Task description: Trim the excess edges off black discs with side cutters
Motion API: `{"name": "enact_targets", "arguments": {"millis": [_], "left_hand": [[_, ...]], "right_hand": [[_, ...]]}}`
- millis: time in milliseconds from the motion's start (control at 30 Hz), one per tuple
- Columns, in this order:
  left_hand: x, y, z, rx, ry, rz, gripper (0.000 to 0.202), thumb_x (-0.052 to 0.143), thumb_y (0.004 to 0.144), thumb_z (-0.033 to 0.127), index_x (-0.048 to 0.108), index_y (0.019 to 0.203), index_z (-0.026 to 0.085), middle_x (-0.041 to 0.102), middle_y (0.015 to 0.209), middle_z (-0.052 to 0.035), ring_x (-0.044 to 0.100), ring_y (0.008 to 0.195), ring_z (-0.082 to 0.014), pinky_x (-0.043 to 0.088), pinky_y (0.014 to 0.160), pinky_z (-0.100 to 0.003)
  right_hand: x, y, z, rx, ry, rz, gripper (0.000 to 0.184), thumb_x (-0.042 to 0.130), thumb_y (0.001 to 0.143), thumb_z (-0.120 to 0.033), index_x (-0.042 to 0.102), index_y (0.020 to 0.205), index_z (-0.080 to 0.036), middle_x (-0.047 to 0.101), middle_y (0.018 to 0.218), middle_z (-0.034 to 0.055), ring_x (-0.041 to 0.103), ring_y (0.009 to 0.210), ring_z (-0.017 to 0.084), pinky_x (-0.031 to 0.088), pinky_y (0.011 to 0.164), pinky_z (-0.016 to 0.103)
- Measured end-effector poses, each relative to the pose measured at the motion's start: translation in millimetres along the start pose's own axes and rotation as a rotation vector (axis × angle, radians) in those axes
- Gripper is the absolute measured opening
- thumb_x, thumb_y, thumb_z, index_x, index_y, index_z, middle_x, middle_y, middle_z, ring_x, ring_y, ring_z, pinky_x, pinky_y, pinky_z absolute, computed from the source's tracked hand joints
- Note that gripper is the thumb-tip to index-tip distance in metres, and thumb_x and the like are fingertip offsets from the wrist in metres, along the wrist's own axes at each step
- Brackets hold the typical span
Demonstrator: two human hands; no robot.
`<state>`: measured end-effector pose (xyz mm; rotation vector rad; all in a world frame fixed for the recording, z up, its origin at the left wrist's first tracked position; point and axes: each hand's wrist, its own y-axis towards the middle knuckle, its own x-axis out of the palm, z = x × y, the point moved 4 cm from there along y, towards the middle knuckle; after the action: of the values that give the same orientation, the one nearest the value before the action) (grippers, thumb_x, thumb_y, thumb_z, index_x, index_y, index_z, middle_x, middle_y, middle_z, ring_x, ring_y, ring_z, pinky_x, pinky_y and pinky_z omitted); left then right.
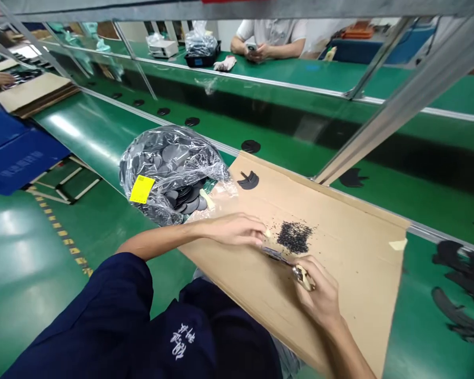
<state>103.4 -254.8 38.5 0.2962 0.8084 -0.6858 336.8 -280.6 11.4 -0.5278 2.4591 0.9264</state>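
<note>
My right hand (319, 289) grips a shiny metal hand tool (275, 255) whose narrow end points left; its exact kind is unclear. Just beyond that end is my left hand (237, 229), fingers bent together near the tip, and whatever they may pinch is too small to make out. A pale cover shows on one left fingertip. Beside both hands lies a pile of tiny black pieces (294, 237), loosely scattered on a cardboard sheet (355, 263). Farther back on the cardboard rests a small stack of curved black pieces (248, 180).
Left of the cardboard sits a clear plastic bag (174, 152) of flat dark pieces, with a yellow label (142, 189). Black pieces (460, 263) lie at right on the green surface. A metal post (379, 121) rises behind the cardboard. A person (270, 42) sits across, holding a phone.
</note>
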Motion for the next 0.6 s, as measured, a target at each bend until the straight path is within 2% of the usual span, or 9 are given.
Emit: {"name": "enact_targets", "arguments": {"millis": [100, 133, 167, 233, 300, 367, 467, 533, 600], "left_hand": [[-30.1, -39.2, -38.1, -0.377, 0.542, 0.077, 0.018, 0.052, 0.098, 0.021, 0.068, 0.099, 0.014, 0.071, 0.102, -0.0115, 0.066, 0.098, -0.0237, 0.050, 0.087, -0.032], [-39.2, -54.0, -50.7, -0.535, 0.699, 0.080, 0.018, 0.051, 0.097, 0.017, 0.069, 0.098, 0.013, 0.071, 0.101, -0.0134, 0.066, 0.099, -0.0257, 0.050, 0.086, -0.034], [-45.6, -67.5, -60.4, -0.632, 0.776, 0.082, 0.020, 0.049, 0.094, 0.012, 0.069, 0.097, 0.010, 0.070, 0.098, -0.0167, 0.066, 0.099, -0.0288, 0.050, 0.084, -0.036], [-51.2, -89.8, -74.0, -0.736, 0.850, 0.080, 0.024, 0.045, 0.090, 0.004, 0.068, 0.096, 0.007, 0.070, 0.094, -0.0206, 0.067, 0.096, -0.0323, 0.050, 0.080, -0.039], [-50.6, -104.3, -81.6, -0.762, 0.868, 0.081, 0.025, 0.045, 0.089, 0.004, 0.068, 0.097, 0.007, 0.070, 0.091, -0.0211, 0.067, 0.094, -0.0327, 0.051, 0.079, -0.039], [-50.5, -112.5, -85.7, -0.777, 0.860, 0.142, 0.025, 0.047, 0.089, 0.007, 0.069, 0.100, 0.010, 0.071, 0.091, -0.0192, 0.068, 0.093, -0.0313, 0.052, 0.078, -0.038], [-56.2, -113.7, -85.4, -0.716, 0.734, 0.425, 0.025, 0.051, 0.088, 0.015, 0.070, 0.104, 0.015, 0.072, 0.088, -0.0118, 0.068, 0.087, -0.0256, 0.052, 0.076, -0.033], [-58.1, -106.6, -81.6, -0.598, 0.524, 0.619, 0.022, 0.053, 0.089, 0.022, 0.070, 0.103, 0.017, 0.066, 0.073, -0.0038, 0.063, 0.068, -0.0186, 0.050, 0.067, -0.028], [-54.5, -92.4, -74.1, -0.466, 0.274, 0.743, 0.021, 0.055, 0.090, 0.028, 0.069, 0.101, 0.017, 0.057, 0.061, 0.0024, 0.053, 0.054, -0.0131, 0.046, 0.057, -0.024]], "right_hand": [[-3.6, 1.0, 2.8, 0.159, 0.039, 0.093, 0.003, 0.065, 0.091, -0.023, 0.062, 0.090, -0.022, 0.062, 0.077, 0.0024, 0.057, 0.064, 0.015, 0.045, 0.058, 0.028], [-6.7, 1.1, 4.4, 0.221, 0.047, 0.138, 0.008, 0.066, 0.091, -0.028, 0.061, 0.088, -0.022, 0.060, 0.076, 0.0016, 0.055, 0.063, 0.015, 0.044, 0.057, 0.028], [-9.9, 1.3, 5.9, 0.281, 0.057, 0.178, 0.014, 0.067, 0.091, -0.034, 0.060, 0.087, -0.022, 0.058, 0.074, 0.0007, 0.052, 0.061, 0.014, 0.043, 0.057, 0.028], [-16.0, 2.1, 8.2, 0.388, 0.079, 0.245, 0.025, 0.067, 0.091, -0.043, 0.058, 0.082, -0.022, 0.052, 0.069, -0.0018, 0.046, 0.057, 0.012, 0.040, 0.055, 0.027], [-19.8, 3.6, 10.1, 0.480, 0.105, 0.292, 0.036, 0.067, 0.090, -0.051, 0.051, 0.074, -0.022, 0.043, 0.063, -0.0045, 0.039, 0.055, 0.011, 0.037, 0.053, 0.026], [-20.2, 5.5, 12.6, 0.546, 0.143, 0.316, 0.044, 0.067, 0.088, -0.056, 0.046, 0.069, -0.023, 0.039, 0.060, -0.0054, 0.037, 0.053, 0.011, 0.035, 0.051, 0.025], [-14.5, 7.5, 18.0, 0.603, 0.234, 0.313, 0.047, 0.068, 0.086, -0.060, 0.047, 0.068, -0.023, 0.044, 0.060, -0.0043, 0.039, 0.053, 0.011, 0.036, 0.050, 0.025], [-9.2, 7.0, 21.9, 0.626, 0.301, 0.316, 0.045, 0.069, 0.085, -0.061, 0.049, 0.070, -0.023, 0.046, 0.060, -0.0040, 0.042, 0.054, 0.012, 0.037, 0.050, 0.025], [-4.2, 5.2, 25.1, 0.638, 0.356, 0.318, 0.044, 0.070, 0.084, -0.060, 0.049, 0.072, -0.023, 0.047, 0.061, -0.0039, 0.043, 0.054, 0.012, 0.038, 0.050, 0.026]]}}
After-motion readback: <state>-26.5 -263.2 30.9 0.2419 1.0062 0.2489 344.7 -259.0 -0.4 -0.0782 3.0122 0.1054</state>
